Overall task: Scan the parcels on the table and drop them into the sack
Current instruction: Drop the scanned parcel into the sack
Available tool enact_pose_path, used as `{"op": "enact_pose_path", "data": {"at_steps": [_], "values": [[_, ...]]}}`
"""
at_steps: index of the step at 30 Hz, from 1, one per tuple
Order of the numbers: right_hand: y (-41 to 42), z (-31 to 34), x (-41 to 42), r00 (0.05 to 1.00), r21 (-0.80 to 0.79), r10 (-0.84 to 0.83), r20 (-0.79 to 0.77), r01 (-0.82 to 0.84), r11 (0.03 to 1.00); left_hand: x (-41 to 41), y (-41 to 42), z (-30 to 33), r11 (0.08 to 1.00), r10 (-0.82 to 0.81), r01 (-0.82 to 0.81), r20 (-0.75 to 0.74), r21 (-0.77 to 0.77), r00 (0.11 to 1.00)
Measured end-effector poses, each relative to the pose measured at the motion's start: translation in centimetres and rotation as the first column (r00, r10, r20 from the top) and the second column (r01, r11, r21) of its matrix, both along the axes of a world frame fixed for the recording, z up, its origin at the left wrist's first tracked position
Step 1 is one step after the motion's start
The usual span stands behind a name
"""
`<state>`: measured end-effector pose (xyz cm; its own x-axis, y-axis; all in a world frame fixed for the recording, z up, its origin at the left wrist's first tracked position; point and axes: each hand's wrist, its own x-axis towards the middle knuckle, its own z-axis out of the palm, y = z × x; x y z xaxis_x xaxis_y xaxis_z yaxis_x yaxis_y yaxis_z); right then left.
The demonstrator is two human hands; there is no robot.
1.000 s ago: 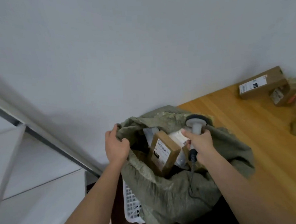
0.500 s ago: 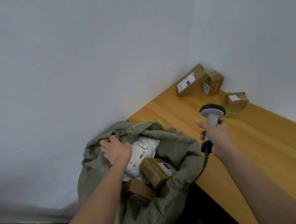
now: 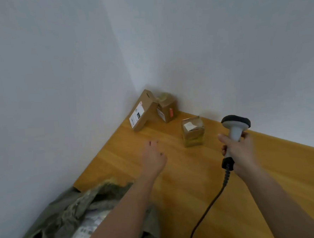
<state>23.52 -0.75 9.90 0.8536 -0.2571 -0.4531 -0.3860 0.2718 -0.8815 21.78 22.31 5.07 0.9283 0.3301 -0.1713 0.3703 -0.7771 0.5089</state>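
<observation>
Soft even daylight, faint shadows on the walls, motion blur, wide-angle bending at edges

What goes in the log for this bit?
left hand empty, over table | right hand grips barcode scanner | three cardboard parcels unscanned | sack open

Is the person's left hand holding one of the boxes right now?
No, the left hand is empty, reaching over the table with the three boxes beyond its fingers, while the right hand grips the scanner.

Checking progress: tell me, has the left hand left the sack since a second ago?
Yes. The left hand has let go of the sack and reached out over the table.
</observation>
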Motion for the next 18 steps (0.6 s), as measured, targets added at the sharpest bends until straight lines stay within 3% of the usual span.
{"op": "enact_pose_path", "data": {"at_steps": [5, 9, 12, 18], "values": [[-1.7, -4.0, 4.6, 0.998, -0.004, 0.003, -0.064, -0.003, 1.000, 7.7, -5.0, -2.1, 0.985, -0.169, 0.168, -0.032, -0.046, 0.985], [-2.7, -6.7, 6.1, 0.991, -0.020, 0.020, -0.133, -0.023, 1.000, 12.3, -6.5, -4.2, 0.960, -0.277, 0.278, -0.069, 0.015, 0.958], [-3.5, -7.9, 6.3, 0.986, -0.028, 0.026, -0.168, -0.031, 0.999, 14.0, -6.6, -5.3, 0.952, -0.304, 0.301, -0.097, -0.051, 0.948], [-3.6, -7.7, 5.9, 0.984, -0.032, 0.026, -0.175, -0.032, 0.999, 12.7, -6.1, -5.7, 0.962, -0.272, 0.273, -0.046, 0.007, 0.961]]}}
